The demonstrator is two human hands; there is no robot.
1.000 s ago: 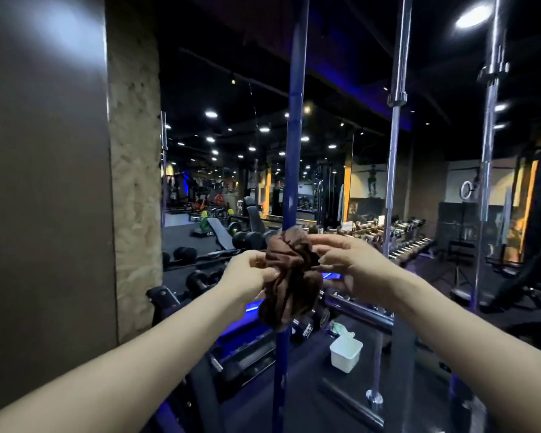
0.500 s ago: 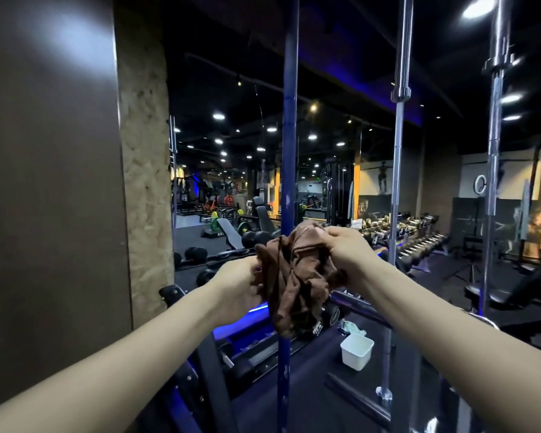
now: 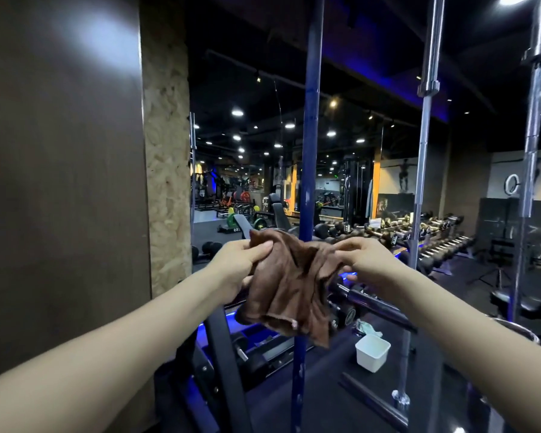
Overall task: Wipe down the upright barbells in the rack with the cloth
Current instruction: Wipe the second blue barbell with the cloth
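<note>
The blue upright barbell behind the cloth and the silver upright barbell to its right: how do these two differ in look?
The blue upright barbell has a dark blue, matte shaft; the silver upright barbell is shiny chrome. A collar shows high on the silver one; none shows on the blue one. The brown cloth, held by the left hand and right hand, hides part of the blue one; the silver one stands uncovered. Both stand upright.

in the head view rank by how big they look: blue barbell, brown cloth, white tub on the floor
1. The upright blue barbell, spanning the frame top to bottom.
2. The crumpled brown cloth, though it is nearer the camera.
3. The small white plastic tub on the floor.
</note>
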